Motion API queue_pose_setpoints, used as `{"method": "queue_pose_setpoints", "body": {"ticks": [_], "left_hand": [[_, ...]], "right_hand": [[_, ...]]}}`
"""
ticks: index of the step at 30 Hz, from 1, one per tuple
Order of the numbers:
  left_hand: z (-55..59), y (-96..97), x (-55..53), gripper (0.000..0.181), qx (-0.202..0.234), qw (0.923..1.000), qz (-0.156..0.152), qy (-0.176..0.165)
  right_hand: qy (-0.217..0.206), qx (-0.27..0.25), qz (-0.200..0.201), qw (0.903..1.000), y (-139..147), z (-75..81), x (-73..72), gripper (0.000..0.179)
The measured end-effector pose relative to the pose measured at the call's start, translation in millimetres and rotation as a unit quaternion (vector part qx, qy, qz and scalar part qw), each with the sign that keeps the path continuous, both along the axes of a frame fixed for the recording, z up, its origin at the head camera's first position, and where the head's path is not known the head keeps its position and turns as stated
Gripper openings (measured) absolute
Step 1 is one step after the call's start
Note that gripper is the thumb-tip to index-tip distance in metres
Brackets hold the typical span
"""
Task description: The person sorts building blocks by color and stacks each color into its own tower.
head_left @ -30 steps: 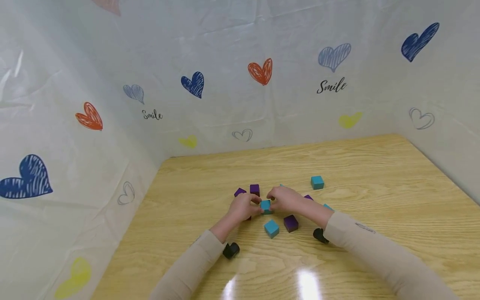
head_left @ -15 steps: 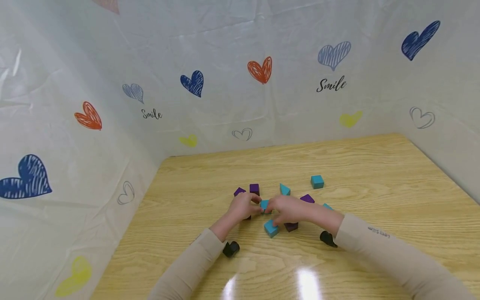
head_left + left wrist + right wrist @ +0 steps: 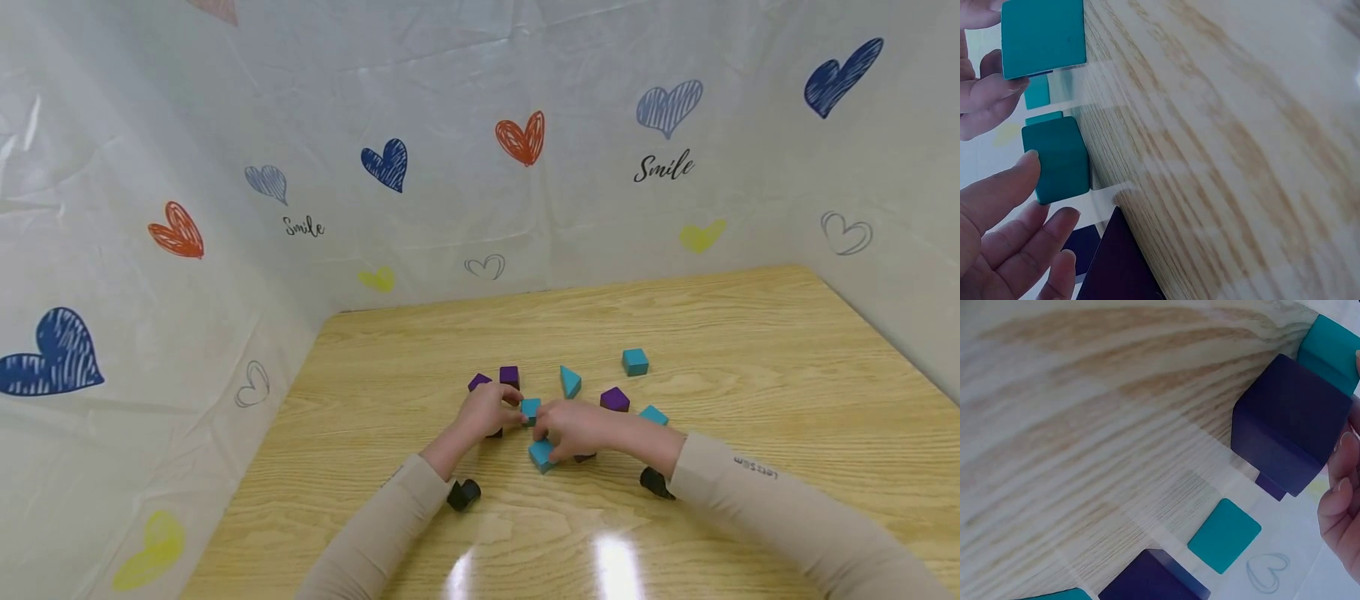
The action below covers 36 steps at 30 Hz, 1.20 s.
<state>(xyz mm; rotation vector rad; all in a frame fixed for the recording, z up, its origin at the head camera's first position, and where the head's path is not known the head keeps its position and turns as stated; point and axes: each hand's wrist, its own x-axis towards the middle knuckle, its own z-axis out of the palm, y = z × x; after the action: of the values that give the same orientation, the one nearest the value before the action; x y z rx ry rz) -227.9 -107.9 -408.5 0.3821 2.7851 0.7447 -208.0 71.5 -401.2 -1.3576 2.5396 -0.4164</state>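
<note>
My left hand (image 3: 487,412) pinches a blue cube (image 3: 531,412) at the table's middle. Its thumb lies on one face of that cube (image 3: 1063,159) in the left wrist view, the other fingers just below. Closer to me, my right hand (image 3: 577,425) grips a second blue block (image 3: 541,456) by its sides, thumb toward me. This block (image 3: 1044,37) fills the top left of the left wrist view. A purple block (image 3: 1291,422) stands close beside the right hand, mostly covered by it in the head view. A dark purple triangular block (image 3: 1119,262) lies near the left fingers.
Beyond the left hand sit a purple cube (image 3: 509,377) and a purple pentagonal block (image 3: 480,381). Farther right are a blue triangular block (image 3: 571,382), a purple pentagonal block (image 3: 615,399), a blue block (image 3: 654,414) and a blue cube (image 3: 634,362). A printed sheet encloses the wooden table (image 3: 712,333).
My right hand has left the blue cube in the middle, come toward me and taken hold of the nearer blue block. The left hand has stayed put.
</note>
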Motion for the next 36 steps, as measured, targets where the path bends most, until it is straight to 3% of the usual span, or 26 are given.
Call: {"method": "queue_pose_setpoints", "body": {"ticks": [7, 12, 29, 36], "left_hand": [[-1.4, 0.7, -2.2, 0.030, -0.005, 1.0000, -0.001, 0.001], [-2.2, 0.5, -3.2, 0.031, -0.008, 1.0000, -0.003, 0.000], [-0.2, 0.7, -1.0, 0.031, -0.009, 0.9999, -0.005, 0.004], [-0.4, 1.3, -1.1, 0.032, -0.007, 1.0000, -0.002, 0.000]], "right_hand": [[0.066, 0.015, 0.034, 0.9971, 1.3, -3.1, -0.1, 0.021], [0.075, 0.013, 0.037, 0.9964, 2.7, -3.3, -0.4, 0.021], [0.067, -0.037, -0.048, 0.9959, 16.3, 6.8, -8.0, 0.023], [0.053, -0.029, -0.075, 0.9953, 21.6, 6.9, -16.3, 0.020]]}}
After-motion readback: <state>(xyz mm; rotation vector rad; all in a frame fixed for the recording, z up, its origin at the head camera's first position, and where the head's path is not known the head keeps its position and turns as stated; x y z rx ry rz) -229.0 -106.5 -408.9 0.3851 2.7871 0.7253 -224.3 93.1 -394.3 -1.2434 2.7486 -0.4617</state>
